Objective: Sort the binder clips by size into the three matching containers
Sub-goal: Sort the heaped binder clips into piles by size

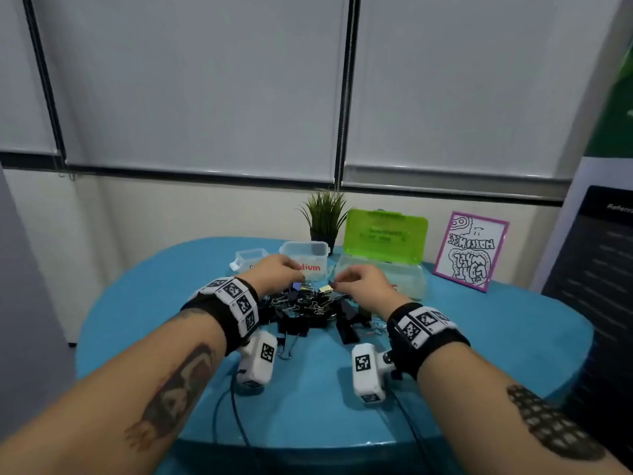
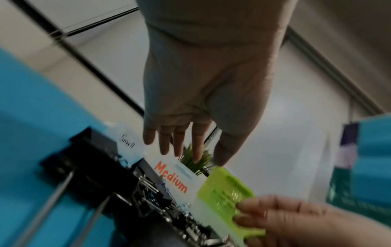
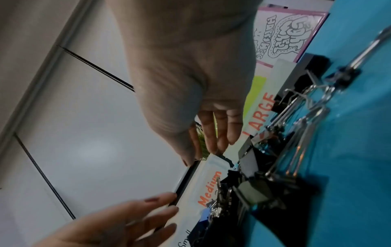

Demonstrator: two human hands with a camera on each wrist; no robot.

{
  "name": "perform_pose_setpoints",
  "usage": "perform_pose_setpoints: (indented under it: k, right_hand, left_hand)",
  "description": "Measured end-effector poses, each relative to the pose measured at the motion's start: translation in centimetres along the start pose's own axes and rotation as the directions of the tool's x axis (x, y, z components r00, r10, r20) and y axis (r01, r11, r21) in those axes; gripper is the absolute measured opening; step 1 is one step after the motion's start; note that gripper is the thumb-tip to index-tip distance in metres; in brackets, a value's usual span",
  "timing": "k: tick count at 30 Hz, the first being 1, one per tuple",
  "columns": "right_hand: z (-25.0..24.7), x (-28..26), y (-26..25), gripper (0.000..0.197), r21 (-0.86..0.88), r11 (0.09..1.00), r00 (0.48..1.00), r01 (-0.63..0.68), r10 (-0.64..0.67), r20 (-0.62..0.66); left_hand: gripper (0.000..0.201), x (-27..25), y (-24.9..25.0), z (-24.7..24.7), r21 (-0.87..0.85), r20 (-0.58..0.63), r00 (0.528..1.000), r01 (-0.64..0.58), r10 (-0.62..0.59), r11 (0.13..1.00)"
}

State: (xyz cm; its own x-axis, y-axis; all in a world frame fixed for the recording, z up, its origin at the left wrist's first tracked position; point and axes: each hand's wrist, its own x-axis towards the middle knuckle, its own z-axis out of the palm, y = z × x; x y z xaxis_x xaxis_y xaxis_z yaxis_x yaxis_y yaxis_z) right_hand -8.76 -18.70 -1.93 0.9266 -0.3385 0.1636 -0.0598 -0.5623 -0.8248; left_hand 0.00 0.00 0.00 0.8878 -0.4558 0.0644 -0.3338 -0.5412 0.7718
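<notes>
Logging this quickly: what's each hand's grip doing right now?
Left hand: open, holding nothing.
Right hand: open, holding nothing, above the clips.

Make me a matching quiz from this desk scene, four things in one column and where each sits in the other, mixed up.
1. clear plastic Medium container
2. green-lidded clear Large box
3. small clear Small container
4. pink-framed doodle picture

a. far right
b. leftmost of the containers
c. middle of the containers
d. rightmost container, lid open

Pairs: 1-c, 2-d, 3-b, 4-a
</notes>
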Motion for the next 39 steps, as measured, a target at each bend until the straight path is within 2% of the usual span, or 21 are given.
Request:
perform_pose_setpoints:
  k: [3, 5, 7, 10, 13, 19, 27, 33, 39]
  right_hand:
    - [0.1, 0.8, -0.2, 0.023, -0.055, 0.998, 0.992, -0.009, 0.015, 0.127]
    - [0.4, 1.6, -0.1, 0.029, -0.126, 0.992, 0.985, -0.026, 0.048, 0.168]
    - [0.8, 2.5, 0.1, 0.029, -0.155, 0.986, 0.98, -0.056, 0.084, 0.18]
    - [1.1, 3.5, 0.2, 0.024, -0.189, 0.979, 0.963, -0.072, 0.118, 0.242]
    - [1.0, 4.4, 0.2, 0.016, -0.199, 0.979, 0.949, -0.049, 0.108, 0.297]
    - [1.6, 4.6, 1.4, 0.013, -0.071, 0.997, 0.947, -0.008, 0.031, 0.321]
    - [2.2, 4.6, 1.8, 0.015, 0.023, 1.0, 0.963, 0.019, -0.024, 0.267]
    - [2.6, 4.8, 1.9, 0.023, 0.141, 0.989, 0.977, 0.036, -0.065, 0.204]
    - [2.3, 4.9, 2.0, 0.019, 0.159, 0.986, 0.981, 0.04, -0.069, 0.182]
  left_hand:
    - [0.026, 0.7, -0.8, -0.4, 0.02, -0.029, 0.999, 0.039, -0.038, 0.999]
    - [0.027, 1.4, -1.5, -0.3, 0.048, 0.001, 0.997, 0.077, -0.077, 0.996]
    - [0.035, 2.0, -1.9, -0.1, 0.101, 0.063, 0.993, 0.089, -0.095, 0.991]
    - [0.052, 2.8, -2.2, 0.2, 0.107, 0.231, 0.972, 0.025, -0.049, 0.994]
    - [0.052, 3.1, -2.5, 0.7, 0.159, 0.339, 0.941, -0.054, -0.003, 0.986]
    - [0.046, 3.1, -3.8, 1.1, 0.137, 0.306, 0.95, -0.102, 0.056, 0.985]
    - [0.02, 3.3, -4.7, 1.4, -0.015, 0.258, 0.958, -0.121, 0.121, 0.993]
    - [0.007, 3.0, -4.0, 1.5, 0.089, 0.182, 0.971, -0.173, 0.155, 0.981]
    - [0.005, 3.4, -4.1, 1.7, 0.05, 0.149, 0.978, -0.154, 0.145, 0.987]
